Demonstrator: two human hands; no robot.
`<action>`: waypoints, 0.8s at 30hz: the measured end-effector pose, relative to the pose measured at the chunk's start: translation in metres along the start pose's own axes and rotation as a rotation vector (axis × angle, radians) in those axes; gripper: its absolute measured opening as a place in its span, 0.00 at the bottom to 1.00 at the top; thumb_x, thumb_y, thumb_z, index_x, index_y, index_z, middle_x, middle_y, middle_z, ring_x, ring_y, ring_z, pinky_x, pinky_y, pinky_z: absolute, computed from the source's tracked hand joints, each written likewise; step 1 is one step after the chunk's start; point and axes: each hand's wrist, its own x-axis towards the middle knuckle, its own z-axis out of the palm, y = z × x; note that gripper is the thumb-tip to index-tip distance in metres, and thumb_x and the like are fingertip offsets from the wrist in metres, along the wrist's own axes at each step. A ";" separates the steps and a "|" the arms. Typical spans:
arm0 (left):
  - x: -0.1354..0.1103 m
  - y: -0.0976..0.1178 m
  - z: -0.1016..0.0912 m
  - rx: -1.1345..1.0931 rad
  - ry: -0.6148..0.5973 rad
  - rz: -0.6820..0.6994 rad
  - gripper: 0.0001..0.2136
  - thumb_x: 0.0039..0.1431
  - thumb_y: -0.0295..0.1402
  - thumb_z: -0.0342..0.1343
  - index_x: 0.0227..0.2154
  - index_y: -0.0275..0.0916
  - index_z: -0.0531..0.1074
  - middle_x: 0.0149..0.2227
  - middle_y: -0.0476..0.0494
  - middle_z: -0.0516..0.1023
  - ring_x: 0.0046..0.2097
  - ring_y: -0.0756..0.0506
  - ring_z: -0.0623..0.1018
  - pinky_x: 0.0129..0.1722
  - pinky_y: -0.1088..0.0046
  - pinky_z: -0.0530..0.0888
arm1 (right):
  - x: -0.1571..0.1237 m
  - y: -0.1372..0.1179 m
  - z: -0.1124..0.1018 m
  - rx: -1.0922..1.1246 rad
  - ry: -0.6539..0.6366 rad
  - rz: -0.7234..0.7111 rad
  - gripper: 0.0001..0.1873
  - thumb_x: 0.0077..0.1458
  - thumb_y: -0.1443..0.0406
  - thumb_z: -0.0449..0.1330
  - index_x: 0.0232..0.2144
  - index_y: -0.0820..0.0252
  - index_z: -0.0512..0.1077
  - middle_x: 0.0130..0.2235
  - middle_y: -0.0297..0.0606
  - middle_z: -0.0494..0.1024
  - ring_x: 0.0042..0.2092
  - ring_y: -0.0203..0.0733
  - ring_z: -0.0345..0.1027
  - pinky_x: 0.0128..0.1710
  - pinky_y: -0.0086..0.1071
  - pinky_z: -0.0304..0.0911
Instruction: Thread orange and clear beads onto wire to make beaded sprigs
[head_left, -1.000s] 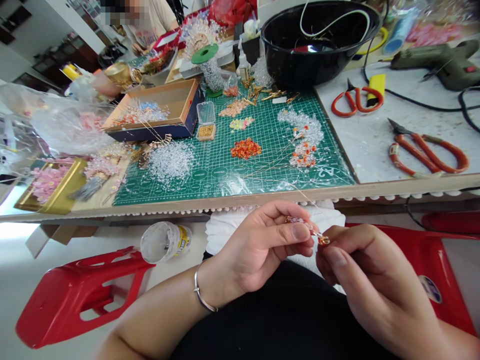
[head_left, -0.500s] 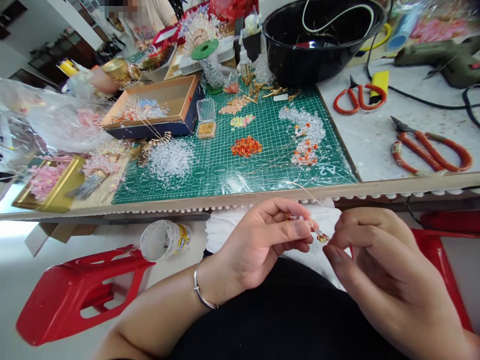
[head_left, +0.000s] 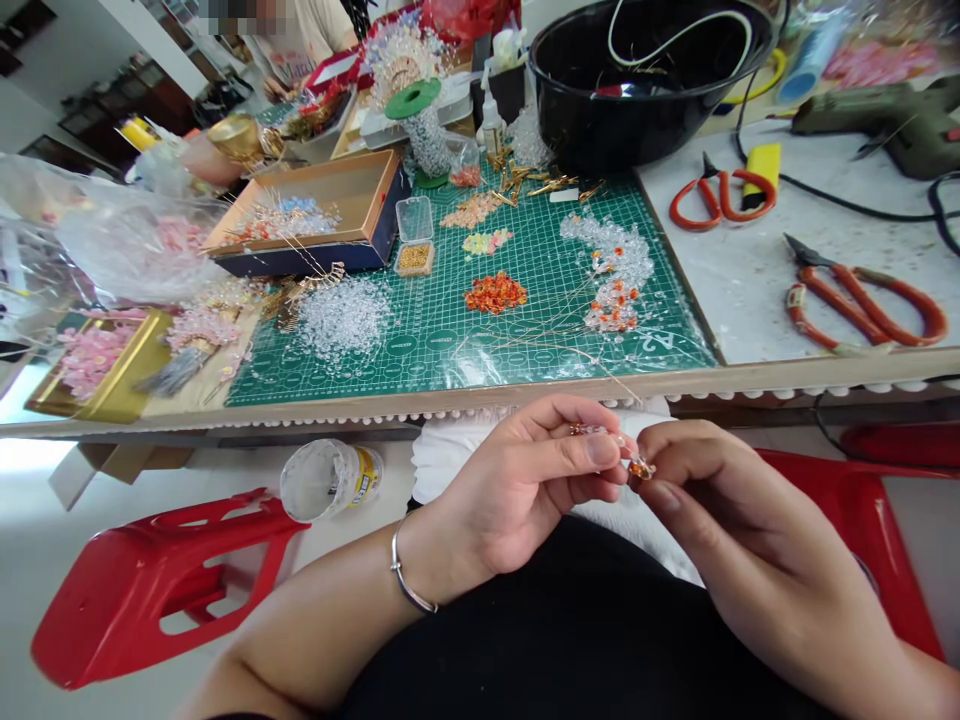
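At left, a heap of clear beads (head_left: 345,325) lies on a green cutting mat (head_left: 427,350), inside the bench's front edge (head_left: 360,413). Right of it, the left hand (head_left: 510,490) pinches a small beaded strand (head_left: 639,468) between thumb and fingers, in the air on the wearer's side of that edge, right of its middle. With nothing solid visible beneath, a slackened pinch could probably drop the strand onto the lap or floor. The strand's long axis runs left to right, sloping slightly toward the wearer; its orange-beaded end points right. There the right hand (head_left: 750,530) appears to grip that end between thumb and forefinger, the other fingers curled; too hard a tug could loosen a bead or kink the piece.
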 end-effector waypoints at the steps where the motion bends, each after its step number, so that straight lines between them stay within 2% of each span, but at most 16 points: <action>1: 0.000 0.000 0.000 0.003 0.004 0.003 0.06 0.53 0.26 0.69 0.33 0.36 0.78 0.31 0.48 0.81 0.29 0.55 0.79 0.32 0.81 0.75 | 0.000 0.000 0.000 0.012 0.002 0.006 0.05 0.67 0.68 0.57 0.38 0.52 0.68 0.40 0.34 0.71 0.43 0.37 0.68 0.40 0.30 0.66; 10: 0.001 0.001 0.000 0.053 0.016 0.040 0.07 0.52 0.25 0.70 0.33 0.36 0.78 0.31 0.48 0.82 0.32 0.54 0.79 0.33 0.81 0.75 | 0.003 -0.003 0.000 0.037 0.017 0.029 0.06 0.68 0.66 0.56 0.35 0.52 0.68 0.38 0.34 0.71 0.40 0.35 0.69 0.36 0.27 0.66; 14: 0.000 0.000 0.001 0.099 0.030 0.071 0.07 0.52 0.26 0.70 0.32 0.37 0.78 0.30 0.48 0.81 0.32 0.53 0.79 0.32 0.80 0.76 | 0.003 -0.007 -0.001 -0.043 0.048 0.025 0.05 0.66 0.67 0.57 0.35 0.53 0.68 0.38 0.34 0.72 0.40 0.36 0.69 0.37 0.28 0.66; 19: -0.001 -0.001 0.001 0.229 0.018 0.197 0.07 0.51 0.25 0.71 0.31 0.36 0.79 0.31 0.49 0.79 0.31 0.54 0.78 0.34 0.79 0.75 | 0.004 -0.012 -0.005 -0.175 0.056 -0.040 0.04 0.65 0.67 0.58 0.36 0.52 0.69 0.36 0.33 0.73 0.38 0.37 0.69 0.34 0.30 0.66; 24: -0.003 0.000 0.001 0.274 0.027 0.227 0.08 0.50 0.25 0.71 0.33 0.36 0.79 0.31 0.50 0.78 0.31 0.54 0.77 0.35 0.79 0.75 | 0.001 -0.010 -0.005 -0.287 0.122 -0.067 0.03 0.64 0.65 0.60 0.39 0.53 0.68 0.41 0.37 0.71 0.39 0.39 0.68 0.32 0.30 0.65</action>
